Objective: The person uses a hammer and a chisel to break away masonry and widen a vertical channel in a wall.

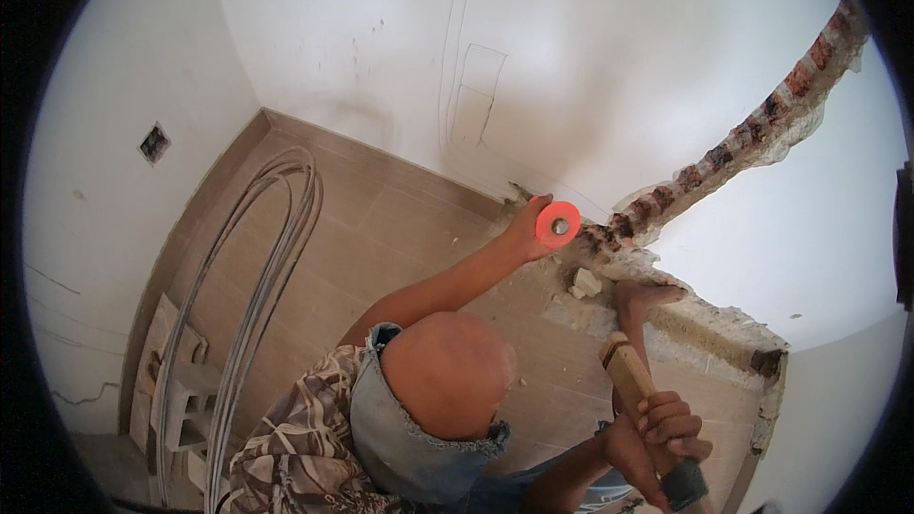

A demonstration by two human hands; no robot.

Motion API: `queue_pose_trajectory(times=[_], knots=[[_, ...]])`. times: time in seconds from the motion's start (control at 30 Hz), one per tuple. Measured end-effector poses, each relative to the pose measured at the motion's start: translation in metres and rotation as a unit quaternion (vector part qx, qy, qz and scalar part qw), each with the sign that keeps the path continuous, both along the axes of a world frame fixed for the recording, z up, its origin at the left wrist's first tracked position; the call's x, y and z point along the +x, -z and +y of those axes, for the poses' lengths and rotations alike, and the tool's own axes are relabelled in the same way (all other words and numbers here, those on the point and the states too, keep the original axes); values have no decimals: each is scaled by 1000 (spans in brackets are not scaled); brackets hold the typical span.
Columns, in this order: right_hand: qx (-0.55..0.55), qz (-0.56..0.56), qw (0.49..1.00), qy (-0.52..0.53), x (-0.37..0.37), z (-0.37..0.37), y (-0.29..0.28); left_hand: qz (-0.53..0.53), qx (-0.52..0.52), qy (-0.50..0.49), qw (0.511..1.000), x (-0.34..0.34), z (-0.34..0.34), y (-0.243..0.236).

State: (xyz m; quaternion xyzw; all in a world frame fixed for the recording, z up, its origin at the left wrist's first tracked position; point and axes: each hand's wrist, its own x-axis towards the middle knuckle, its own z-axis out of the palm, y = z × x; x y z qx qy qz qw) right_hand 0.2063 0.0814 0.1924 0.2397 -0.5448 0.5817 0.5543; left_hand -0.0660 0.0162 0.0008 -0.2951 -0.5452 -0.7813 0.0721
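Your left hand (526, 230) is clamped round a chisel (560, 227) below its orange guard (572, 213), tip at the skirting (381, 164) near the wall's foot; the finger ends are partly hidden. Your right hand (664, 425) has its fingers wrapped on a wooden-handled hammer (628, 371), well apart from the chisel. This looks like chiselling; a strike here would call for a steady tip and a square blow on the chisel's bare end. Just beside the guard begins the broken edge of the wall channel (728, 154), with a rubble chunk (586, 283) near and your bare foot (650, 294) between chisel and hammer, so swing room is tight there. Leftward, open floor (371, 238) reaches the looped conduit (255, 295).
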Motion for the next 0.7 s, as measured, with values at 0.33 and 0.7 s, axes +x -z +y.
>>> queue_pose_trajectory(times=[0.33,0.7], knots=[[-64,-589,803,-70,-78,-19,151,-531,320,306,722,-16,0,-33],[-269,-127,953,-63,-37,86,152,-514,315,261,754,-14,9,-17]])
